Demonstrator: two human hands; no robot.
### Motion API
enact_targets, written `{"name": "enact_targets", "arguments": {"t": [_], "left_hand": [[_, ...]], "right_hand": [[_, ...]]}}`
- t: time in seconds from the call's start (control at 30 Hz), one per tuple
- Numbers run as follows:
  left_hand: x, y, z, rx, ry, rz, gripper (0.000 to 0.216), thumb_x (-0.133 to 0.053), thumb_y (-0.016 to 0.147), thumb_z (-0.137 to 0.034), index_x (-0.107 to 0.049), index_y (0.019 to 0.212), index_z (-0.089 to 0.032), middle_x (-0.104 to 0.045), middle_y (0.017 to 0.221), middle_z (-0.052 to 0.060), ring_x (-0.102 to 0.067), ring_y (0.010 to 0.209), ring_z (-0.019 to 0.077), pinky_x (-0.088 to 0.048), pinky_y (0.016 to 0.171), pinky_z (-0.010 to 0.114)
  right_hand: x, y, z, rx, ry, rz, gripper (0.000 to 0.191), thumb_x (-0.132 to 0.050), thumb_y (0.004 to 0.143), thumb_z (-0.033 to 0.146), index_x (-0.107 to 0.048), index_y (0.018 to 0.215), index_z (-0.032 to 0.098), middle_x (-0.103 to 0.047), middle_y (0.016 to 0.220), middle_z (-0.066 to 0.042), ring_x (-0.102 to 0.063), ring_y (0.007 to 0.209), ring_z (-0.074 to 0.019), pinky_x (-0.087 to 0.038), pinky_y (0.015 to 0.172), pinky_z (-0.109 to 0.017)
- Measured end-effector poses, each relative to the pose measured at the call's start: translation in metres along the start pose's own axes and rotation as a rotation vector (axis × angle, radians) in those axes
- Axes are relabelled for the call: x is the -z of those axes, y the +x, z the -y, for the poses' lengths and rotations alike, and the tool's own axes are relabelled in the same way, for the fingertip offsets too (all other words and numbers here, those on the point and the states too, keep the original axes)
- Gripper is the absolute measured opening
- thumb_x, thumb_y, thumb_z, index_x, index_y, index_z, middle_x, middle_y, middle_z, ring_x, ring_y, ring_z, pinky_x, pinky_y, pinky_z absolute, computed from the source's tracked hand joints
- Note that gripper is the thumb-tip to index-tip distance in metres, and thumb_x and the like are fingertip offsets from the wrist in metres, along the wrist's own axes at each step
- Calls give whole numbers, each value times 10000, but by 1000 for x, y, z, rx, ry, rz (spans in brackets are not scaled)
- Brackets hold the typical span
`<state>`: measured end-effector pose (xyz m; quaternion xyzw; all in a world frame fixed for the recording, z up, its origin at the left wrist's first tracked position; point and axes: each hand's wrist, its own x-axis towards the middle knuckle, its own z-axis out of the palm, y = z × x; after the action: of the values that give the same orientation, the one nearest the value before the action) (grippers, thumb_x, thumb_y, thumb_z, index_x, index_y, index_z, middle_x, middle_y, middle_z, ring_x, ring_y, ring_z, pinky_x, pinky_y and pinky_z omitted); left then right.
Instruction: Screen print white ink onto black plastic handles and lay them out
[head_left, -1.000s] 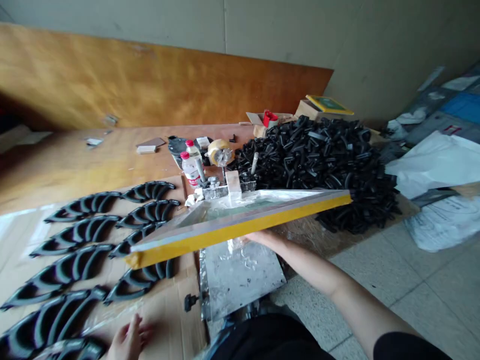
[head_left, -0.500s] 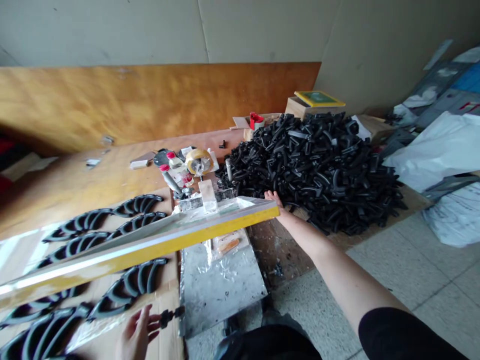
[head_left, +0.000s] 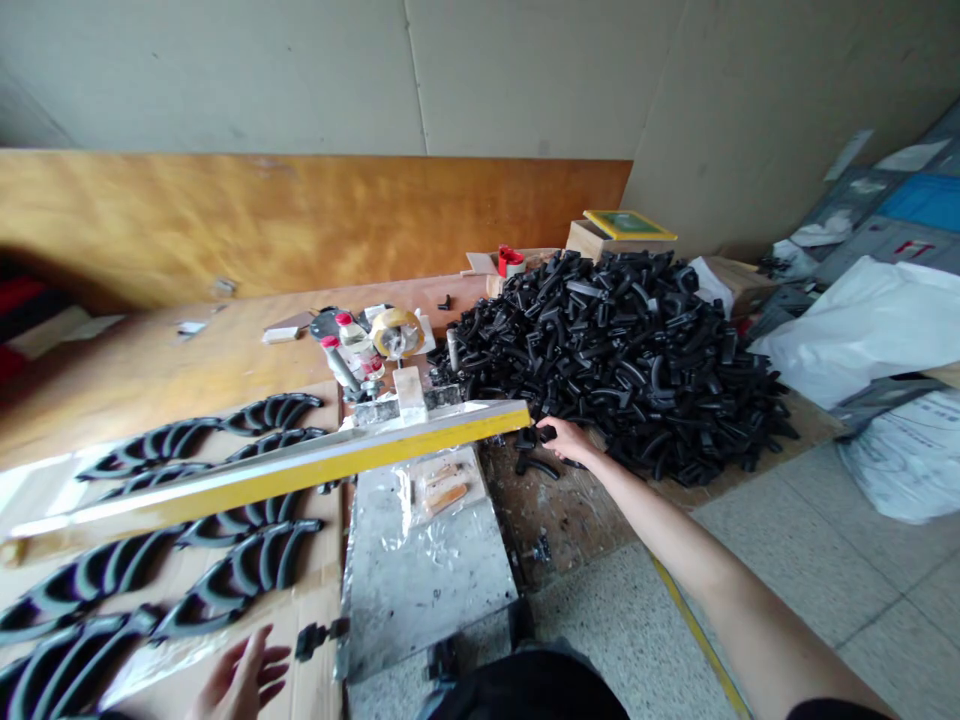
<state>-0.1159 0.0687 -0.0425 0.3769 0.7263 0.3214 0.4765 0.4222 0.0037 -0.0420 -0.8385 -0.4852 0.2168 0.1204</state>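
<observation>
My right grip (head_left: 568,440) has its fingers bent down among small black pieces at the near edge of the heap of black parts (head_left: 622,360). The fingertips meet something dark there, too small and too much like its neighbours to make out, so I cannot tell whether I have closed on a piece. One black curved piece (head_left: 538,464) lies clear to see just below those fingers, on the stained bench (head_left: 577,515). My left grip (head_left: 238,680) is well away to the left, fingers spread and loosely curled with nothing visible in them. Its wrist is cut off by the lower edge, and just beside its fingertips is the black knob (head_left: 309,641) – touching or not, I cannot say.

Left of my right grip, the yellow-edged frame (head_left: 360,458) is seen nearly edge-on, so its inner face is hidden, and it covers parts of the rows of curved pieces (head_left: 259,565) above my left grip.

Half a second ago my right grip was at the frame's right end, partly behind it; now it is clear of that end and lower – and the wooden-coloured tool (head_left: 448,497) on the metal plate (head_left: 420,580) shows more fully
</observation>
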Motion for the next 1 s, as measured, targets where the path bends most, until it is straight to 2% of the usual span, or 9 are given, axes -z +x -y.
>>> {"name": "enact_targets", "arguments": {"t": [0.07,0.17,0.3,0.4,0.47,0.57,0.73,0.87,1.0], "left_hand": [[-1,-3,-7,-50,-11,12,580,-726,461,-622,-632,825,-181,-672,636,24,-635,577,200,-531,518,317],[-9,-5,-19,-94,-44,49,567,-725,508,-619,-627,838,-168,-662,633,14,-612,552,168,-506,505,284],[-24,-5,-30,-149,-68,119,559,-705,594,-620,-616,896,-158,-651,639,4,-581,532,128,-469,506,238],[-29,-6,-35,-181,-67,147,555,-691,620,-632,-610,891,-155,-642,633,7,-573,528,128,-465,508,241],[-27,-5,-35,-195,-64,160,563,-685,628,-643,-611,898,-154,-642,639,10,-577,535,135,-470,512,249],[-20,-1,-30,-189,-53,176,568,-688,633,-648,-611,904,-155,-642,650,13,-582,549,141,-475,517,255],[-13,9,-34,-184,-44,175,556,-680,646,-650,-617,892,-156,-642,648,10,-579,560,135,-469,529,243],[-21,5,-80,-297,-97,174,497,-678,689,-605,-630,904,-159,-632,635,-8,-561,547,124,-464,526,232],[-39,-17,-154,-490,-366,200,369,-624,789,-505,-628,959,-178,-632,653,-23,-545,529,98,-456,523,204]], "right_hand": [[3,0,19,77,163,18,546,-558,862,187,-493,1399,260,-663,1233,-69,-684,842,-168,-531,763,-289],[-7,-2,69,281,317,-29,571,-542,869,172,-468,1428,264,-634,1289,-72,-659,998,-196,-515,893,-347],[-45,-15,145,573,298,-172,520,-570,869,129,-550,1365,281,-648,1273,-49,-586,1147,-205,-446,1021,-395],[-80,-26,178,781,137,-151,400,-552,914,141,-629,1280,283,-653,1277,-38,-564,1141,-202,-446,1009,-395],[-100,-31,183,872,28,-103,325,-520,949,178,-678,1209,292,-650,1285,-29,-559,1126,-205,-443,996,-402],[-118,-32,178,886,7,-71,308,-483,971,200,-706,1159,298,-653,1280,-20,-547,1130,-200,-435,993,-385],[-121,-27,172,825,66,-77,321,-465,962,169,-727,1128,252,-666,1258,-44,-548,1127,-205,-451,973,-365],[-108,-26,181,868,-16,-78,320,-462,973,238,-696,1190,247,-638,1304,-51,-521,1210,-216,-423,1019,-391],[-102,-20,192,965,-153,-48,477,-491,962,448,-515,1394,248,-478,1473,-42,-339,1412,-244,-236,1165,-484]]}}
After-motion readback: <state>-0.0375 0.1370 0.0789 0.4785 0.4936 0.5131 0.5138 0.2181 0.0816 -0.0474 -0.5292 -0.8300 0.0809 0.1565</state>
